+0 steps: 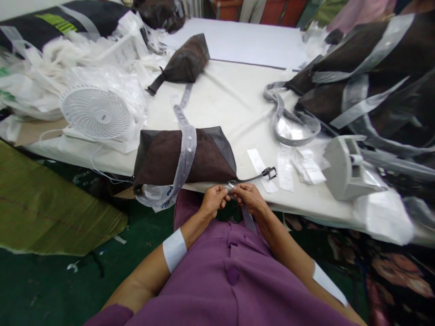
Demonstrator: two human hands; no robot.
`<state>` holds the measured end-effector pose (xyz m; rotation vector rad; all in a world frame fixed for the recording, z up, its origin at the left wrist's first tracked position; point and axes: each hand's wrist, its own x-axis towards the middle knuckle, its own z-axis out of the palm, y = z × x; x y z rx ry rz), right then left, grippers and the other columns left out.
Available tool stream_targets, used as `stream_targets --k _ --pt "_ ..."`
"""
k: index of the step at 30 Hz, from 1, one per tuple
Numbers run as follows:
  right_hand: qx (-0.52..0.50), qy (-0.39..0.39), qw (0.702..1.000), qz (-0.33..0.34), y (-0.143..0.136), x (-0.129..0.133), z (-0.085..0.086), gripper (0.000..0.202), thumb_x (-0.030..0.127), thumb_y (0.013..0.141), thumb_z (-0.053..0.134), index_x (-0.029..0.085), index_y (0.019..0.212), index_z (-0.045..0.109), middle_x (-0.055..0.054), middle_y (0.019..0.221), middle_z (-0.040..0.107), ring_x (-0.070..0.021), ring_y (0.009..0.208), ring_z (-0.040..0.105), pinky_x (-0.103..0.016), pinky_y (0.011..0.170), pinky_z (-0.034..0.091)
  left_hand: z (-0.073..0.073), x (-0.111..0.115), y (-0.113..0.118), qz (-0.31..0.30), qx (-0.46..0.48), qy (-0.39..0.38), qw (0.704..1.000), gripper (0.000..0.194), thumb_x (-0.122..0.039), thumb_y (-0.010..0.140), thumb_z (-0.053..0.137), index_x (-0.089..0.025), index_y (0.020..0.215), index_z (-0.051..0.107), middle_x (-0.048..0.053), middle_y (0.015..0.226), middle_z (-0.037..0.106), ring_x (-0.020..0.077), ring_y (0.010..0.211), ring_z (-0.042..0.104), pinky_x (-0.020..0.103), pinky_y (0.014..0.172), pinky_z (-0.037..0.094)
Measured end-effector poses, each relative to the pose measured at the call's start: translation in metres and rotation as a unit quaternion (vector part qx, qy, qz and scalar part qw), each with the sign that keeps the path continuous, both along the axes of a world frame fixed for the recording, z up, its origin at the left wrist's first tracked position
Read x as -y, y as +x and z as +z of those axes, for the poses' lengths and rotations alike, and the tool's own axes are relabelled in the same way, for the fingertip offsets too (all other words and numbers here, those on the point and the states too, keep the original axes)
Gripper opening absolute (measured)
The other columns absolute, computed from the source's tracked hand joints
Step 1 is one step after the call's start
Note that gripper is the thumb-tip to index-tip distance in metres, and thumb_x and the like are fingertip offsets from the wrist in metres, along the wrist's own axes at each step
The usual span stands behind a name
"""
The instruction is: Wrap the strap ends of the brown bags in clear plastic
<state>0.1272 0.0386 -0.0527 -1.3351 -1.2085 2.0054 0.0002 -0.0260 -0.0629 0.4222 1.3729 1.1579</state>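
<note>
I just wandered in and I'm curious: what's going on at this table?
A person in purple has the left hand and right hand together, fingertips pinched on a small pale piece, too small to make out, by the near right corner of a brown bag. The bag lies at the table's near edge, a plastic-wrapped strap across it. A second bag lies farther back, and a white fan is to the left.

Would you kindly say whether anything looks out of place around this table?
Somewhat: a small white scrap lies on the dark green floor at left, seemingly dropped, and crumpled white plastic sags over the white table's edge at right.
</note>
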Motion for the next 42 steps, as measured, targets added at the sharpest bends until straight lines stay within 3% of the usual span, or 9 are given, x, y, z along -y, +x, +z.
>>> stream_targets --k 8,14,18,22,25,30,34,38,42 --pt "0.101 0.121 0.987 0.000 -0.003 0.005 -0.008 0.024 0.036 0.073 0.058 0.016 0.061 0.059 0.003 0.043 0.050 -0.0086 0.037 0.041 -0.020 0.040 0.031 0.015 0.005 0.004 0.019 -0.046 0.007 0.999 0.021 -0.034 0.071 0.061 -0.017 0.067 0.049 -0.005 0.050 0.054 0.0031 0.031 0.034 0.017 0.034 0.019" --pt "0.235 0.390 0.885 0.092 0.003 0.005 0.001 0.023 0.030 0.081 0.053 0.018 0.067 0.066 -0.003 0.064 0.064 -0.0152 0.062 0.057 -0.024 0.060 0.037 0.026 -0.003 0.006 0.013 -0.057 0.011 0.998 0.019 -0.031 0.070 0.062 -0.017 0.064 0.050 -0.004 0.048 0.054 0.0032 0.031 0.034 0.018 0.033 0.019" --pt "0.276 0.459 0.839 0.100 0.006 0.007 -0.003 0.023 0.027 0.085 0.051 0.018 0.072 0.068 -0.006 0.073 0.067 -0.0167 0.068 0.058 -0.025 0.065 0.037 0.023 -0.009 0.005 0.000 0.000 -0.002 1.000 0.023 -0.037 0.073 0.062 -0.015 0.072 0.054 -0.001 0.055 0.057 0.0032 0.032 0.036 0.017 0.033 0.019" --pt "0.275 0.453 0.845 0.077 0.008 0.006 -0.006 0.021 0.024 0.084 0.051 0.018 0.073 0.068 -0.006 0.075 0.068 -0.0177 0.071 0.060 -0.025 0.068 0.039 0.022 -0.010 0.003 -0.038 0.021 0.005 0.999 0.031 -0.043 0.077 0.056 -0.014 0.088 0.060 0.002 0.063 0.061 0.0045 0.033 0.039 0.018 0.033 0.019" --pt "0.272 0.449 0.849 0.069 0.008 0.006 -0.007 0.017 0.022 0.083 0.053 0.018 0.074 0.068 -0.006 0.079 0.069 -0.0181 0.074 0.061 -0.026 0.071 0.040 0.023 -0.012 0.000 -0.065 -0.097 0.042 0.992 0.021 -0.028 0.076 0.056 -0.017 0.092 0.064 0.002 0.069 0.064 0.0061 0.038 0.044 0.019 0.036 0.027" --pt "0.272 0.477 0.832 0.086 0.008 0.011 -0.008 0.015 0.019 0.084 0.052 0.017 0.082 0.066 -0.008 0.083 0.068 -0.0188 0.080 0.060 -0.026 0.075 0.041 0.025 -0.018 -0.008 -0.150 -0.334 0.178 0.913 0.020 -0.015 0.076 0.055 -0.023 0.086 0.071 0.005 0.091 0.070 0.0182 0.086 0.063 0.026 0.076 0.047" --pt "0.306 0.477 0.816 0.111 0.008 0.012 -0.006 0.016 0.020 0.085 0.050 0.015 0.081 0.064 -0.009 0.081 0.066 -0.0191 0.079 0.060 -0.026 0.074 0.041 0.028 -0.021 -0.015 -0.186 -0.371 0.167 0.894 0.021 -0.015 0.072 0.061 -0.026 0.087 0.071 0.003 0.081 0.069 0.0191 0.080 0.063 0.025 0.076 0.046" --pt "0.308 0.366 0.873 0.098 0.010 0.008 -0.001 0.015 0.020 0.080 0.055 0.017 0.092 0.064 -0.003 0.071 0.065 -0.0166 0.069 0.061 -0.024 0.068 0.043 0.030 -0.015 -0.020 -0.172 -0.372 0.138 0.902 0.038 -0.013 0.078 0.050 -0.021 0.113 0.063 0.000 0.070 0.066 0.0141 0.064 0.059 0.024 0.069 0.044" --pt "0.237 0.236 0.936 0.109 0.005 0.008 0.003 0.032 0.018 0.075 0.057 0.019 0.107 0.062 0.001 0.062 0.063 -0.0138 0.056 0.060 -0.022 0.058 0.045 0.029 -0.001 -0.021 -0.140 -0.362 0.117 0.914 0.035 -0.015 0.080 0.046 -0.016 0.111 0.061 -0.001 0.065 0.064 0.0116 0.058 0.055 0.022 0.063 0.043"
